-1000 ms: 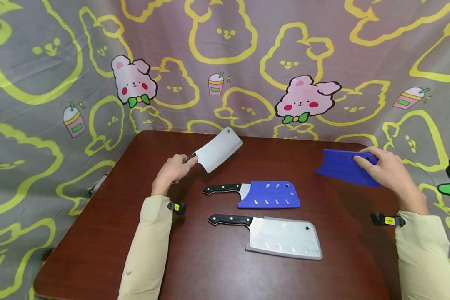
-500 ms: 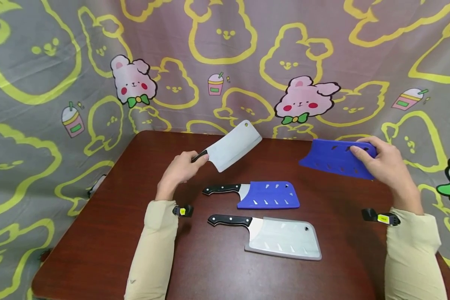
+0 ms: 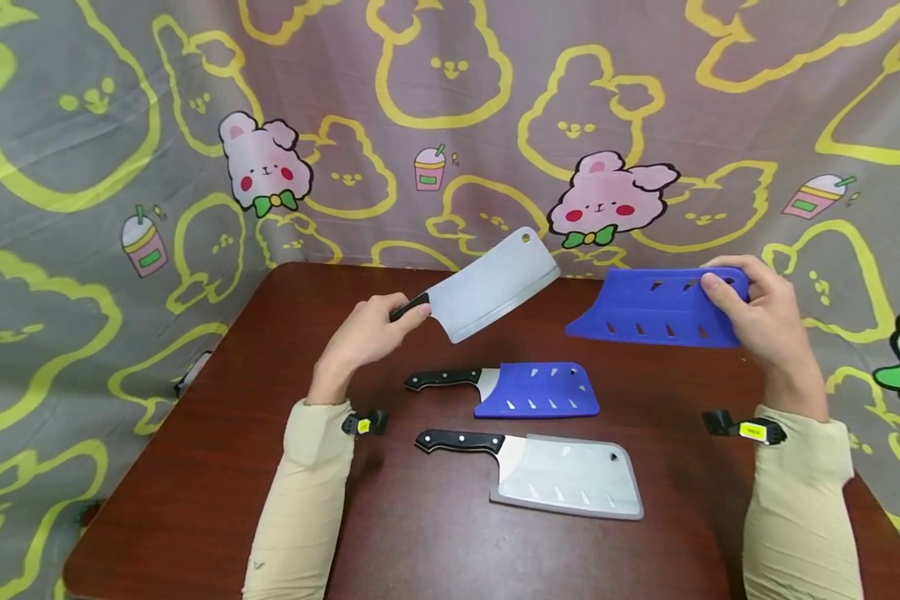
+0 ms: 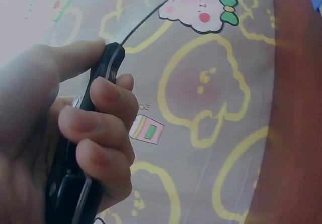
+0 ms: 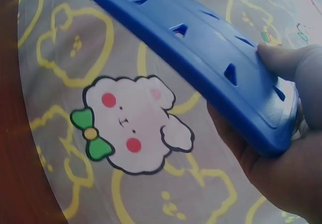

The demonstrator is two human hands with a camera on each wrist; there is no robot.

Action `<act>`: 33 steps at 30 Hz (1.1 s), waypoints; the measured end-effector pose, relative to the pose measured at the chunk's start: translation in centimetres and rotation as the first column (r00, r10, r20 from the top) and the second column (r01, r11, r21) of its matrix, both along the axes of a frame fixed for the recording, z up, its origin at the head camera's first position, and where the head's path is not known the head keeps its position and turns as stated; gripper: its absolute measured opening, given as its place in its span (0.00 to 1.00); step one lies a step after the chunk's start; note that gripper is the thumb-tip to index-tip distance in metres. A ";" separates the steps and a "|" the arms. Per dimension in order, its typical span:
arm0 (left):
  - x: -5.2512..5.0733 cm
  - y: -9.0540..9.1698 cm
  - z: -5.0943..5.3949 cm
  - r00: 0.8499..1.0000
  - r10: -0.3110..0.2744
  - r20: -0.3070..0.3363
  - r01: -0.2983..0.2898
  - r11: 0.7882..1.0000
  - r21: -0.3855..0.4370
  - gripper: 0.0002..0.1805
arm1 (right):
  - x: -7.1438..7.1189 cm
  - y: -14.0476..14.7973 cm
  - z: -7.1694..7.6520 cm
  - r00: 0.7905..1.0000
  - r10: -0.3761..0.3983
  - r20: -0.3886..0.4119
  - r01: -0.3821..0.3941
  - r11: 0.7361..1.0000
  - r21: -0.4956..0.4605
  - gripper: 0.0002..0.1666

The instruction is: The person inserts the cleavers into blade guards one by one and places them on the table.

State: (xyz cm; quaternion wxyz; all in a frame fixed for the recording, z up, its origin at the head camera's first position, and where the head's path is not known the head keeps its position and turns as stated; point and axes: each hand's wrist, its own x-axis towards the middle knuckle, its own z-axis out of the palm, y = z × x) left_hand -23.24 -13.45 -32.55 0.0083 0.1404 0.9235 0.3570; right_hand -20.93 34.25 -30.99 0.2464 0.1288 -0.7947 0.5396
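My left hand (image 3: 371,333) grips the black handle of a bare cleaver (image 3: 495,285), held above the table with its blade slanting up to the right. In the left wrist view, curled fingers (image 4: 105,128) wrap that handle. On the other side my right hand (image 3: 768,312) pinches the end of a blue blade cover (image 3: 656,308) pierced with small slots, thumb on its near face. The cover's open end points left toward the cleaver's tip; a small gap separates them. The right wrist view shows the blue cover (image 5: 201,53) close up, some fingers hidden behind it.
Below the hands, a cleaver in a blue cover (image 3: 537,390) lies on the brown table (image 3: 217,467), handle to the left. Nearer me lies another cleaver in a greyish translucent cover (image 3: 570,475). A patterned curtain (image 3: 487,100) hangs behind the table's far edge.
The left hand has carried the bare cleaver right and upward. The right hand has brought the blue cover left and upward, narrowing the gap between them. Both covered cleavers lie still.
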 end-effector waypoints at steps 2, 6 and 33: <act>-0.1 0.1 0.3 1.000 -0.019 -0.001 0.019 1.000 0.014 0.22 | -0.1 -0.2 -0.1 0.993 0.115 -0.018 -0.116 0.981 -0.155 0.11; -0.1 0.2 0.7 0.998 -0.064 0.014 0.063 0.996 0.062 0.22 | -0.3 -0.6 -0.4 0.962 0.265 -0.063 -0.270 0.892 -0.363 0.11; -0.7 -0.4 -0.2 0.962 -0.270 0.043 0.257 0.946 0.196 0.18 | -0.5 -2.0 -0.9 0.900 0.417 -0.127 -0.426 0.782 -0.455 0.12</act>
